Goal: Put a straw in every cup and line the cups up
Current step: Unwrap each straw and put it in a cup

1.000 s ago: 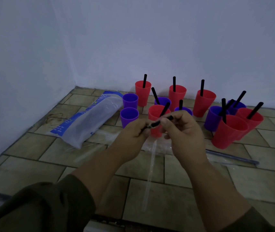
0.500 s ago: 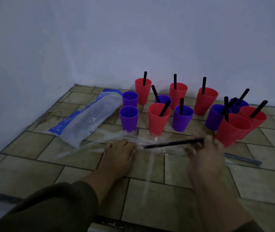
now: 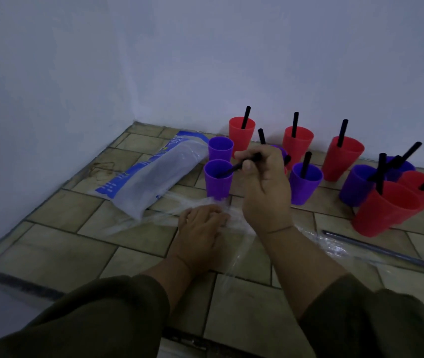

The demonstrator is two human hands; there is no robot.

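Room: tiled floor (image 3: pixel 118 254), closed at the back and left by two pale walls (image 3: pixel 257 60) that meet in a corner; the light is dim.
Right hand (image 3: pixel 265 187): thumb and fingers pinch a black straw (image 3: pixel 232 169) near its upper end, above the left part of the cup group.
Black straw: slants down and left from the right hand, lower tip inside the near purple cup (image 3: pixel 218 183); judged to be mid-insertion, not yet let go.
Near purple cup: upright, just left of the right hand and just beyond the left hand; no finger touches it.
Far purple cup (image 3: pixel 220 148): directly behind the near one, toward the back wall; no straw visible, so judged the only one left to fill.
Left hand (image 3: pixel 201 228): palm down, fingers relaxed, resting on clear film wrappers (image 3: pixel 333 245) strewn on the floor; probably bracing the reach or pinning the film.
Back row: three red cups (image 3: pixel 241 133) near the back wall, each with a straw.
Middle: purple cup with straw (image 3: pixel 305 182), just right of the right hand.
Right cluster (image 3: pixel 386 208): two purple and two red cups crowded together, all with straws.
Alignment: cups stand scattered; lining up not yet done.
Plastic bag (image 3: pixel 154 177): lies on the floor left of the purple cups, toward the left wall.
Sleeved straw (image 3: pixel 376 248): lies flat near the right cluster.
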